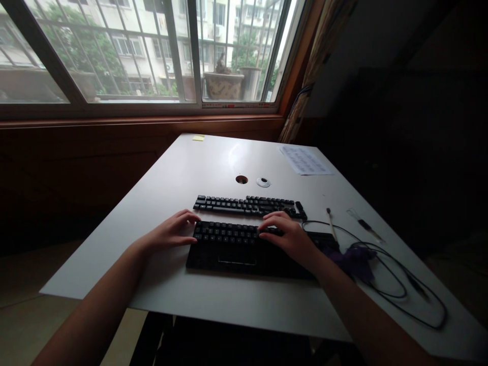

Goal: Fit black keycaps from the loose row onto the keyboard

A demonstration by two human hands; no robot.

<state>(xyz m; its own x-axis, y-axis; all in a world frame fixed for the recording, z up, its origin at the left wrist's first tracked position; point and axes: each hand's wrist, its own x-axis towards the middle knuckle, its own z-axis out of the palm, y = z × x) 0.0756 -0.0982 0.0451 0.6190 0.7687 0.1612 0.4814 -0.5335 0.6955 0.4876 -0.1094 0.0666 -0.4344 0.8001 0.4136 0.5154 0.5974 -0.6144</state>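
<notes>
A black keyboard (224, 259) lies near the table's front edge, with rows of keycaps (224, 233) on its left part. My left hand (173, 231) grips the keyboard's left end, thumb at the front and curled fingers farther back. Over the middle of the board, my right hand (285, 236) has thumb and forefinger pinched close together at a keycap by the end of the visible rows. The right hand and forearm hide part of the board's right side. Just behind the keyboard, loose black keycaps (229, 205) are laid out in rows on the table.
The white table (160, 188) bears a cable hole (241, 179), a round cover (263, 182), printed sheets (307, 160) and a yellow note (198, 138). On the right lie a brush (330, 221), a wire puller (365, 224), a purple cloth (354, 262) and a looped cable (430, 317).
</notes>
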